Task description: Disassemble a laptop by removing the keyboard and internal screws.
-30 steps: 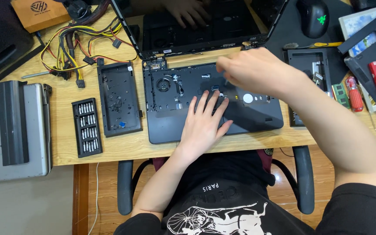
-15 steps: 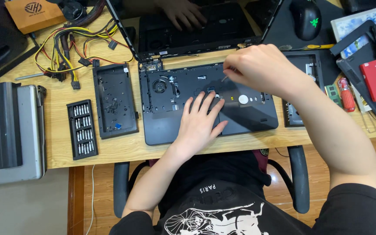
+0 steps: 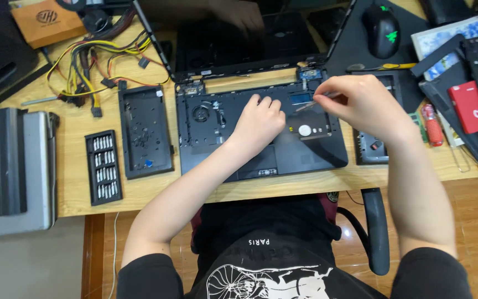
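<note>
An opened black laptop base point(image 3: 211, 138) lies on the wooden desk, its fan and inner parts exposed, with the lid point(image 3: 233, 41) tilted back behind it. My left hand point(image 3: 258, 122) rests on the middle of the base with its fingers curled under. My right hand point(image 3: 360, 105) hovers over the base's right side and pinches a thin metal tool point(image 3: 311, 102) whose tip points left toward a small blue part. A round silver coin cell point(image 3: 304, 130) sits just below the tool tip.
A removed black cover panel point(image 3: 145, 130) and a screwdriver bit set point(image 3: 102, 166) lie left of the laptop. A grey laptop point(image 3: 12, 171) sits far left, loose wiring point(image 3: 92, 69) behind. A mouse point(image 3: 382, 30), a red box point(image 3: 467, 106) and black parts crowd the right.
My left hand has curled its fingers and shifted up and right on the base. My right hand has moved right, its tool now over the blue part.
</note>
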